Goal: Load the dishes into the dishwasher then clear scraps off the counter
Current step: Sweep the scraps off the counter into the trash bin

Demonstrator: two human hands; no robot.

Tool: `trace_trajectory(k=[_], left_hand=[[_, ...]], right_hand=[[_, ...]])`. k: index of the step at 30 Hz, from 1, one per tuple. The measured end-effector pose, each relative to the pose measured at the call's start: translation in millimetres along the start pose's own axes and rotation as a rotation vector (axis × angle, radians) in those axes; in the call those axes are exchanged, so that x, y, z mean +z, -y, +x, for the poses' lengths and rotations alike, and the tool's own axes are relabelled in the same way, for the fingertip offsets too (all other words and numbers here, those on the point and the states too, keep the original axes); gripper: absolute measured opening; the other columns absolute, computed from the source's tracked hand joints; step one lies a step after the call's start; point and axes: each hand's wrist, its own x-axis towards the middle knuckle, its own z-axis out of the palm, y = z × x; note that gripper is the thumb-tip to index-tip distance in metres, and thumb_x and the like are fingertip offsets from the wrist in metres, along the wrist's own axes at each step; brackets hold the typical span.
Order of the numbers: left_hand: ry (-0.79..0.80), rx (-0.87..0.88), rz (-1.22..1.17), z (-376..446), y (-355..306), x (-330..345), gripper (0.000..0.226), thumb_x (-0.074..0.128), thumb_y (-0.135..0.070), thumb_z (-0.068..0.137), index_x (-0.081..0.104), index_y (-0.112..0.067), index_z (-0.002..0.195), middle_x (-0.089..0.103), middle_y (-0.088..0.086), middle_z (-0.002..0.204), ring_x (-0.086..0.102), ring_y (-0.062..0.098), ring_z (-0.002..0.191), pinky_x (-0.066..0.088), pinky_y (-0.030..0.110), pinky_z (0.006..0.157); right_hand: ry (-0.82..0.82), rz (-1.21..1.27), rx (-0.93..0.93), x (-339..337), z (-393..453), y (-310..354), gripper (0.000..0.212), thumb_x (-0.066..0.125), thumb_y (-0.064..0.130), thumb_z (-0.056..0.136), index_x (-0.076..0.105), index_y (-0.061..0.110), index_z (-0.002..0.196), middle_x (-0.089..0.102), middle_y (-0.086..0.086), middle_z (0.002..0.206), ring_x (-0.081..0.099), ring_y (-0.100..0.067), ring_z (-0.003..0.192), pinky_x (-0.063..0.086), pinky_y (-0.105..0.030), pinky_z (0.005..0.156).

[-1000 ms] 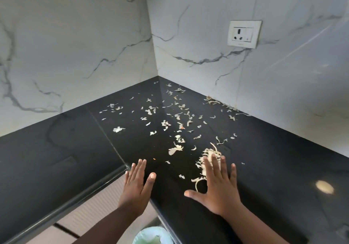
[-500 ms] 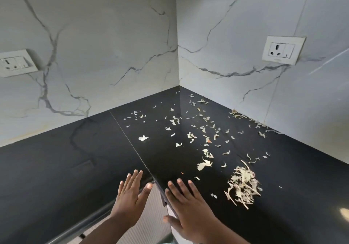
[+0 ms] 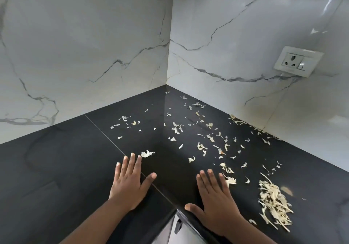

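Observation:
Pale vegetable scraps lie scattered over the black corner counter. A denser pile of shredded scraps sits at the right, near the front edge. My left hand lies flat and open on the counter, its fingertips just short of one larger scrap. My right hand is also flat and open near the counter's inner front corner, its fingers touching a small clump of scraps. Neither hand holds anything.
White marble walls close the counter on the left and right, meeting in the far corner. A wall socket is on the right wall. More scraps line the base of the right wall. Cabinet fronts show below the edge.
Both hands have moved forward from the counter's edge onto its surface. The right hand left the shredded pile and now rests to its left. The view has shifted leftward.

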Motion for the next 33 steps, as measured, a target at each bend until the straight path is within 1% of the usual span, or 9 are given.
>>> trace_trajectory(k=[6,10,13,17,21,25,28,31,33], left_hand=[[-0.035,-0.033,0.041,51,58,-6,0.122,-0.027,-0.086,0.054,-0.005,-0.017,0.152,-0.011,0.002,0.160,-0.019,0.017,0.144,-0.013,0.038,0.117],[-0.069,-0.187,0.083,70,99,-20,0.109,-0.018,-0.082,0.068,-0.003,-0.014,0.152,-0.007,0.005,0.160,-0.016,0.022,0.146,-0.011,0.041,0.118],[-0.052,-0.252,0.065,84,121,-28,0.096,-0.005,-0.074,0.078,-0.007,-0.013,0.152,-0.010,0.008,0.160,-0.018,0.024,0.145,-0.013,0.042,0.117],[-0.059,-0.307,0.044,114,142,-32,0.087,0.001,-0.068,0.087,-0.008,-0.010,0.151,-0.011,0.007,0.160,-0.018,0.023,0.145,-0.012,0.043,0.118],[-0.030,-0.386,0.053,139,154,-34,0.089,-0.001,-0.071,0.086,-0.008,-0.009,0.151,-0.011,0.009,0.160,-0.017,0.024,0.145,-0.011,0.045,0.117],[-0.052,-0.440,0.016,149,156,-32,0.086,0.001,-0.068,0.089,-0.006,-0.009,0.151,-0.010,0.008,0.160,-0.017,0.024,0.145,-0.011,0.046,0.117],[-0.110,-0.461,-0.058,150,157,-31,0.078,0.005,-0.060,0.094,-0.006,-0.008,0.151,-0.009,0.007,0.160,-0.017,0.022,0.145,-0.011,0.043,0.118],[-0.188,-0.477,-0.126,148,156,-31,0.067,0.016,-0.039,0.098,-0.010,-0.007,0.150,-0.010,0.008,0.160,-0.018,0.021,0.145,-0.010,0.039,0.118],[-0.227,-0.508,-0.160,152,159,-31,0.068,0.023,-0.032,0.097,-0.011,-0.007,0.150,-0.011,0.008,0.160,-0.019,0.020,0.145,-0.011,0.037,0.118]], right_hand=[[0.036,-0.023,-0.334,6,55,61,0.066,0.017,0.063,0.094,0.048,0.020,0.135,0.054,0.003,0.139,0.048,-0.020,0.130,0.013,-0.041,0.112],[0.071,0.010,-0.485,11,101,105,0.047,0.011,0.034,0.102,0.047,0.029,0.132,0.055,0.013,0.136,0.054,-0.010,0.124,0.026,-0.036,0.109],[0.062,-0.012,-0.542,10,129,139,0.058,0.013,0.050,0.100,0.046,0.021,0.137,0.051,0.006,0.142,0.047,-0.015,0.132,0.027,-0.038,0.108],[0.131,0.028,-0.437,-3,182,163,0.084,0.019,0.072,0.092,0.040,0.011,0.145,0.038,-0.004,0.151,0.034,-0.024,0.141,0.010,-0.041,0.111],[0.174,0.059,-0.238,1,225,145,0.107,0.007,0.087,0.079,0.001,0.010,0.153,-0.005,-0.005,0.160,-0.011,-0.026,0.147,-0.027,-0.036,0.108],[0.201,-0.024,0.129,-7,253,135,0.128,-0.028,0.082,0.056,-0.005,0.001,0.151,-0.008,-0.019,0.159,-0.014,-0.033,0.146,-0.020,-0.044,0.114],[0.107,0.101,0.005,-12,280,175,0.098,-0.006,0.069,0.081,0.005,0.002,0.152,-0.001,-0.018,0.159,-0.003,-0.034,0.147,-0.011,-0.042,0.117],[0.024,0.147,-0.334,-2,310,230,0.062,0.029,0.044,0.093,0.047,0.007,0.140,0.043,-0.013,0.148,0.035,-0.033,0.139,0.011,-0.044,0.114],[0.059,0.161,-0.511,1,331,250,0.057,0.028,0.040,0.097,0.039,0.011,0.145,0.035,-0.008,0.153,0.022,-0.032,0.145,0.001,-0.048,0.117]])
